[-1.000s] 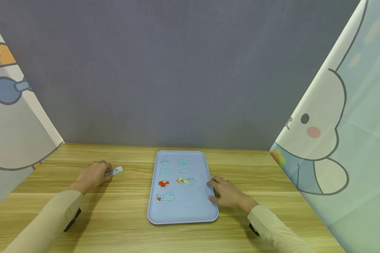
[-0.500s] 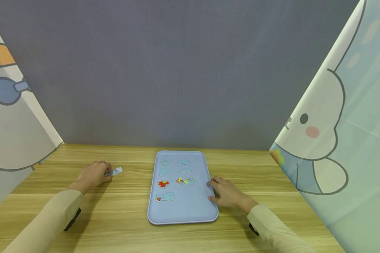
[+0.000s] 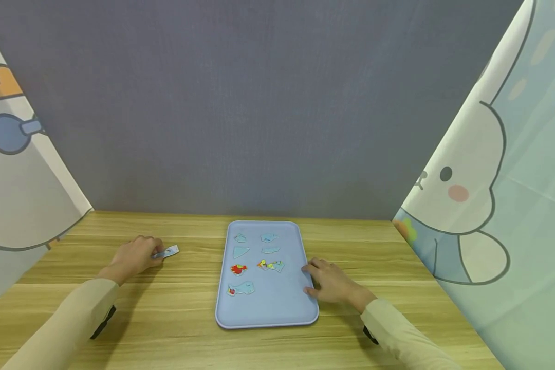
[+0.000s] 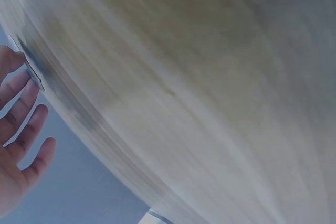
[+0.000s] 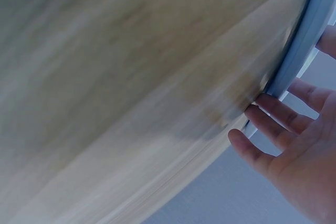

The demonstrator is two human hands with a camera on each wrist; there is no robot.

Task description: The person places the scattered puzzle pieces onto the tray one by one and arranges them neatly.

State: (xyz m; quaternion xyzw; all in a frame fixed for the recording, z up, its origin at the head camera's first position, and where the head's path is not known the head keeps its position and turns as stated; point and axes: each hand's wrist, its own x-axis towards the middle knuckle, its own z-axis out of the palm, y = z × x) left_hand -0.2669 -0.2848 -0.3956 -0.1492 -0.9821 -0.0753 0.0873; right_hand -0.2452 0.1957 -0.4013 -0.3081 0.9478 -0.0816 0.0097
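Note:
At the left of the table, my left hand (image 3: pixel 136 258) pinches a small flat blue-and-white picture piece (image 3: pixel 169 251) between thumb and fingers. In the left wrist view the piece (image 4: pixel 33 72) shows edge-on, just over the wood, with the other fingers spread loosely. A light blue tray (image 3: pixel 277 308) lies in the middle. Its right rim is touched by my right hand (image 3: pixel 330 280), whose fingers are relaxed. The right wrist view shows those fingers (image 5: pixel 273 121) against the tray's outer edge (image 5: pixel 302 35). Several irregular flat pieces lie inside, among them a red one (image 3: pixel 238 270) and a yellow-patterned one (image 3: pixel 271 265).
The wooden table (image 3: pixel 180 318) extends on both sides of the tray. A grey panel (image 3: pixel 259 103) stands behind it. Cartoon-printed cloth (image 3: pixel 536 216) hangs at the right, and a similar cloth (image 3: pixel 23 190) at the left.
The picture piece in my left hand has tilted slightly. Both hands, the tray and the pieces in it stay practically where they were.

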